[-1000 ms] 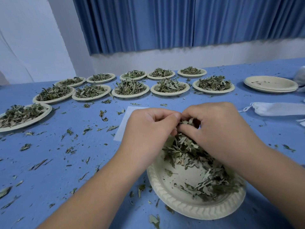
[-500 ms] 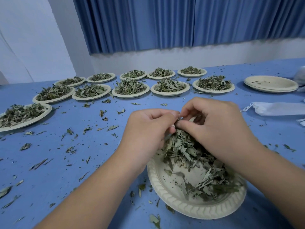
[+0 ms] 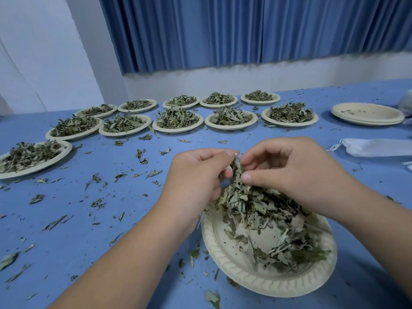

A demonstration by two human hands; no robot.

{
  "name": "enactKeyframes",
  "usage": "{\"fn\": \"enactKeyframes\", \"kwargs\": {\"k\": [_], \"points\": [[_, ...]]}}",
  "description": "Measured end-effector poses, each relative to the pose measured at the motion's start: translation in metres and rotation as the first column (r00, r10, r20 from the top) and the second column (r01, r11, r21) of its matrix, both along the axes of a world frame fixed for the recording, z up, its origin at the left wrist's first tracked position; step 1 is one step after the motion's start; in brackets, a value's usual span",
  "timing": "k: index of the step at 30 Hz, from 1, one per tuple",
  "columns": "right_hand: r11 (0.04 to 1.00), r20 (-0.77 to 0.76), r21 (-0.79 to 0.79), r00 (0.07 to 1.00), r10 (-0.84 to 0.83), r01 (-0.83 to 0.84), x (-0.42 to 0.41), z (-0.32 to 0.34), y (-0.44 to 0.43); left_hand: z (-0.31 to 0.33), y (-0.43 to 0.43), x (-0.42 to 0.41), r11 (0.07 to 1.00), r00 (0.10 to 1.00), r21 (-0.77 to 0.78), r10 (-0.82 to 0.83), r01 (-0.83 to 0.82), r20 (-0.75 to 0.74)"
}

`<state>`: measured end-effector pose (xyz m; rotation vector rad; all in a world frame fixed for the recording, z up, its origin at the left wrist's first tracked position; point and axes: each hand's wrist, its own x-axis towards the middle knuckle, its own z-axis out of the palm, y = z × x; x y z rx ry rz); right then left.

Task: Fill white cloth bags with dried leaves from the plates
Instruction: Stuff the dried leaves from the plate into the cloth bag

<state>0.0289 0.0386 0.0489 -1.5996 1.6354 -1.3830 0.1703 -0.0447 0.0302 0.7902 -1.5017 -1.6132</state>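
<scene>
**Blue worktop (image 3: pixel 66 253), both hands pinched above the near plate**

The left hand (image 3: pixel 198 175) had its fingers curled and pinched a sliver of the white cloth bag (image 3: pixel 236 154) at its fingertips; the rest of the bag was hidden behind the hands. The right hand (image 3: pixel 289 172), fingers also curled, pinched the top of a clump of dried leaves (image 3: pixel 263 210) between thumb and forefinger, right against the left fingertips. The clump hung down into the heap on the plate (image 3: pixel 256 284) directly under both hands. The leaves were piled on the plate's far and right side, and part of its left floor was bare.

To the right of the right hand, across a gap of worktop, lay a second bag (image 3: pixel 379 147), flat, with its drawstring end (image 3: pixel 336 147) towards the hands. Behind it stood a stack of empty plates (image 3: pixel 367 113).

Beyond the hands, ten filled plates (image 3: pixel 177 121) stood in two rows across the worktop. An eleventh (image 3: pixel 29 157) sat nearer, at the left edge of view.

Loose leaf bits (image 3: pixel 95 178) were strewn between the rows and the hands. They also covered the broad stretch left of the left forearm, the widest room on the worktop. The far edge met a white wall (image 3: pixel 223 81) under a blue curtain (image 3: pixel 245 30). The near edge was out of view.
</scene>
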Motion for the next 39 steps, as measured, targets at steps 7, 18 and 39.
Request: {"fn": "enactKeyframes", "kwargs": {"k": [7,18,39], "points": [[0.989,0.0,0.021,0.99,-0.144,0.144,-0.003,-0.005,-0.009,0.0,0.002,0.0,0.993,0.994,0.06,-0.094,0.098,-0.064],[0.978,0.0,0.169,0.992,-0.127,0.126,-0.005,-0.005,-0.016,0.002,0.006,-0.002,0.976,0.976,0.038,-0.212,0.214,-0.041],[0.973,-0.734,-0.127,0.641,-0.224,0.194,0.024,-0.002,0.017,0.001,0.004,-0.004,0.987,0.986,0.157,-0.008,0.035,-0.168]]}}
